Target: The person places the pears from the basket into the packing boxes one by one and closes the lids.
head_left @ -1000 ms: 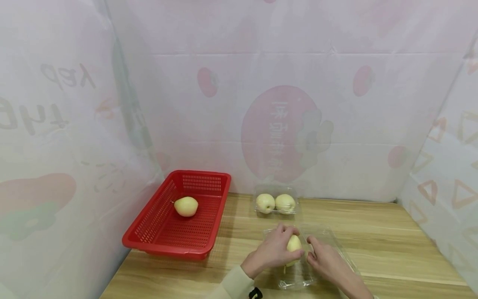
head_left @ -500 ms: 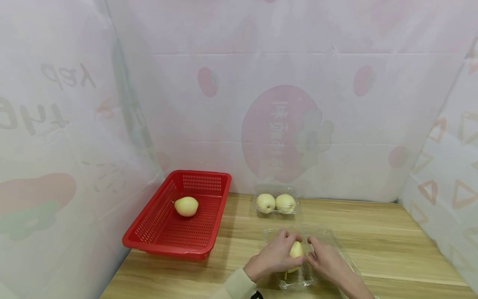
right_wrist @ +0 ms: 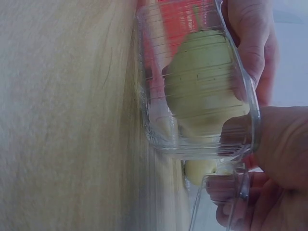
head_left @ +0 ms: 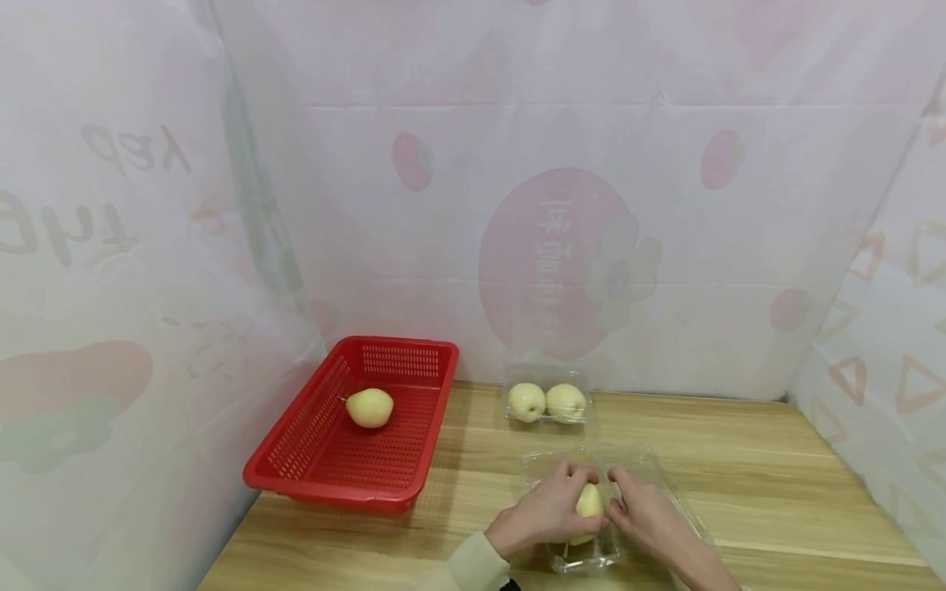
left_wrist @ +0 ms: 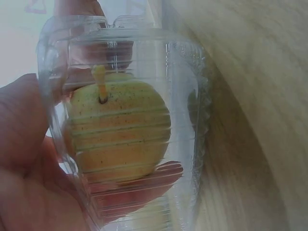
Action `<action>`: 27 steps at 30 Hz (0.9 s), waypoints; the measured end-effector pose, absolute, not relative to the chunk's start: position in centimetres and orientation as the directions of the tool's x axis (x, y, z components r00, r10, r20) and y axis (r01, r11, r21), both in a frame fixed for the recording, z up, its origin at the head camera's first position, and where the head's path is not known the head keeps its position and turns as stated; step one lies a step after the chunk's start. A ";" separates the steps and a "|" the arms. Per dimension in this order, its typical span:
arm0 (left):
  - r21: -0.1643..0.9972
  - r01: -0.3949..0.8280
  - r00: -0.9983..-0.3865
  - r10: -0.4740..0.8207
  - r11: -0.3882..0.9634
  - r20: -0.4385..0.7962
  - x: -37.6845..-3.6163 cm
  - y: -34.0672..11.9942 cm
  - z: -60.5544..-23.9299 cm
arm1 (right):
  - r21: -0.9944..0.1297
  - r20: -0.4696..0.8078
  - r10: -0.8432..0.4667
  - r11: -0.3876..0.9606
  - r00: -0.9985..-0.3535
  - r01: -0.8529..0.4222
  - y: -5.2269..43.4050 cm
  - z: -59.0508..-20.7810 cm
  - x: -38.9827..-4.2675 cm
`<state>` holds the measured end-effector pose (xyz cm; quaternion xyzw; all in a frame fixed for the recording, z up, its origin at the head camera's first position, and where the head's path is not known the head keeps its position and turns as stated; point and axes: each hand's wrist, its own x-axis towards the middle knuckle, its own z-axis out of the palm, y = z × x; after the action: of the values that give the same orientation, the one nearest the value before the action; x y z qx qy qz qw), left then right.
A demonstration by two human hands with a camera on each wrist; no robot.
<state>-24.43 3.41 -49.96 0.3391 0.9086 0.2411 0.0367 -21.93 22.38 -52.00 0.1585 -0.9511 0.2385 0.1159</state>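
Observation:
A yellow pear (head_left: 589,510) sits low in an opened clear plastic clamshell box (head_left: 584,563) at the table's front. My left hand (head_left: 548,507) grips the pear from above, thumb on one side and fingers on the other. Through the ribbed box wall, the left wrist view shows the pear's stem (left_wrist: 100,82) and the fingers around the fruit. At the box's right edge, my right hand (head_left: 654,519) holds the rim near the hinge. In the right wrist view its thumb reaches over the rim, with curled fingers by the lid (right_wrist: 197,211).
A red plastic basket (head_left: 414,480) stands at the left with one pear (head_left: 369,408) inside. Behind the hands, a second clear box (head_left: 547,377) holds two pears (head_left: 545,402). Printed cloth (head_left: 443,246) walls the wooden table (head_left: 776,492) at the back and sides.
My left hand has moved slightly right and down with the pear, bringing it lower into the box. The right hand has stayed at the box's edge.

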 end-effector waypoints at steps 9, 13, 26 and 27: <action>0.443 0.613 -0.752 0.655 0.655 0.073 -24.4 3.2 -50.0 | -0.421 0.284 -0.242 0.838 -0.928 -0.348 22.4 -52.0 -22.0; 0.440 0.604 -0.756 0.652 0.664 0.054 -24.4 3.2 -50.0 | -0.421 0.277 -0.239 0.840 -0.931 -0.341 22.3 -51.9 -22.0; 0.421 0.576 -0.768 0.640 0.701 -0.016 -24.4 3.4 -49.8 | -0.429 0.253 -0.236 0.842 -0.938 -0.328 22.4 -51.7 -22.0; 0.422 0.577 -0.765 0.643 0.699 -0.020 -24.4 3.4 -49.8 | -0.427 0.254 -0.238 0.842 -0.937 -0.330 22.4 -51.7 -21.9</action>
<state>-24.42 3.37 -49.83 0.3323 0.9181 0.1997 0.0829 -21.93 22.40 -51.71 0.1487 -0.9549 0.2385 0.0961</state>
